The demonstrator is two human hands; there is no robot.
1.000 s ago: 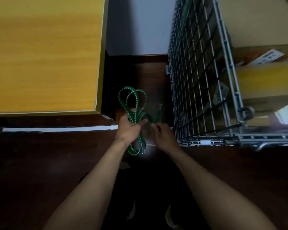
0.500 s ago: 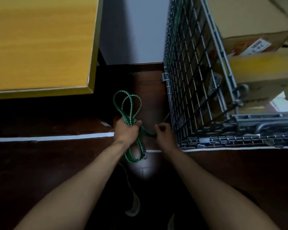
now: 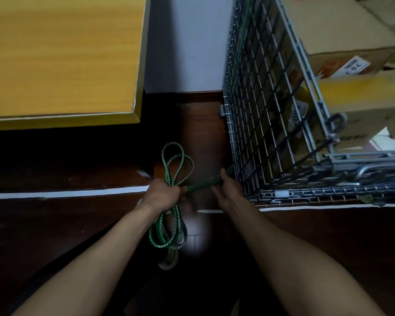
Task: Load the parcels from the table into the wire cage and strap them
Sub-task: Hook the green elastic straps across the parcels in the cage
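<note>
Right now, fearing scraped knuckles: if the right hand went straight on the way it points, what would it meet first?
The right hand would likely meet the wire cage, its side mesh near the bottom corner; depth unclear.

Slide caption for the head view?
Left hand grips coiled green bungee cord; right hand holds a strand beside wire cage.

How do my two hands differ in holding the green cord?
The left hand grips the bunched loops of the green cord; the right hand holds one stretched strand. The right hand is beside the wire cage, the left hand farther off. Both hold the same cord.
</note>
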